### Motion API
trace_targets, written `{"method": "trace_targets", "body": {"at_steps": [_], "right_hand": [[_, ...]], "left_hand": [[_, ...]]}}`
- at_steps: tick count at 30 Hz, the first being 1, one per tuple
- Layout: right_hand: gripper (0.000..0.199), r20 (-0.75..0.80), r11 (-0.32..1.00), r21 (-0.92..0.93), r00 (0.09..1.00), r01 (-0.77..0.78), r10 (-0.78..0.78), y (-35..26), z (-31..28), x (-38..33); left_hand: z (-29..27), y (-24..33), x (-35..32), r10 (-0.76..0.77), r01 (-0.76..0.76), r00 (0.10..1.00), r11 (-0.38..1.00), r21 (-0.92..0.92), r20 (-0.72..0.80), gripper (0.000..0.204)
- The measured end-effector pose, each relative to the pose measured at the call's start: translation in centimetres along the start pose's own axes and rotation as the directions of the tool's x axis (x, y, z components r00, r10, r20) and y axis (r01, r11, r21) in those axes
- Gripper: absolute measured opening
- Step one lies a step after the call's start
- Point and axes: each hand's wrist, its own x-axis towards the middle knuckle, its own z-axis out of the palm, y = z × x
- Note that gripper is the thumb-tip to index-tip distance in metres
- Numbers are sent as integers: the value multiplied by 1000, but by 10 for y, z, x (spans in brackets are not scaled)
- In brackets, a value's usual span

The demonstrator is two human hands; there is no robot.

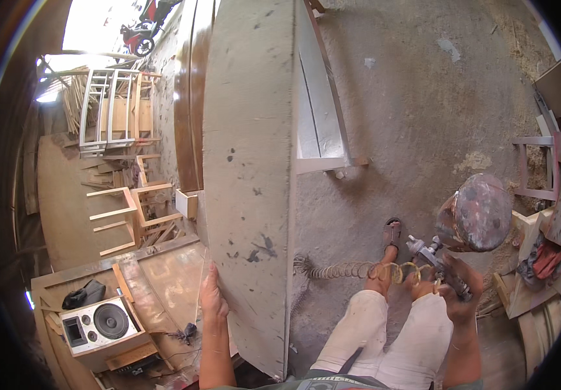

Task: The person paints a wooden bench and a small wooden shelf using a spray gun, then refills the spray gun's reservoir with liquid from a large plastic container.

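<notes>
A long grey-beige board [248, 162] with dark paint specks runs lengthwise down the middle of the view. Along its left edge, near the close end, my left hand [213, 296] grips it; some of those fingers are hidden. My right hand [461, 286] is closed around a metal spray gun [423, 247], its nozzle end turned away from me toward the upper left. A yellowish coiled air hose [345, 270] stretches from beside the board across my legs toward the spray gun. Just beyond the gun stands a round, paint-stained surface [479, 211], perhaps a stool top.
On the left, a loudspeaker [108, 325] rests on a wooden panel surface [170, 279]. Unfinished wooden frames [115, 214] and a white frame [108, 110] stand farther off. A whitish panel [316, 104] lies beyond the board. Wood pieces and a red cloth [546, 260] are at right.
</notes>
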Motion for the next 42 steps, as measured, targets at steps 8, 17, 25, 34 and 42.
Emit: {"method": "trace_targets", "body": {"at_steps": [8,17,25,34,42], "right_hand": [[58,200,999,38,980,6,-13,-4,-29,63],[55,350,976,-7,915,216,-200,0,-59,145],[59,363,975,46,905,220,-221,4,-60,177],[56,313,965,71,913,252,-262,7,-44,195],[42,304,833,311,782,458,-544,10,15,275]], "left_hand": [[13,-9,-33,-31,26,995,998,-50,-93,57],[23,-7,-55,-56,52,971,998,-21,-233,58],[26,5,-34,-92,108,966,993,54,-242,62],[6,-6,-10,-154,169,967,984,58,-202,56],[19,-5,-14,-164,191,959,977,99,-233,44]]}}
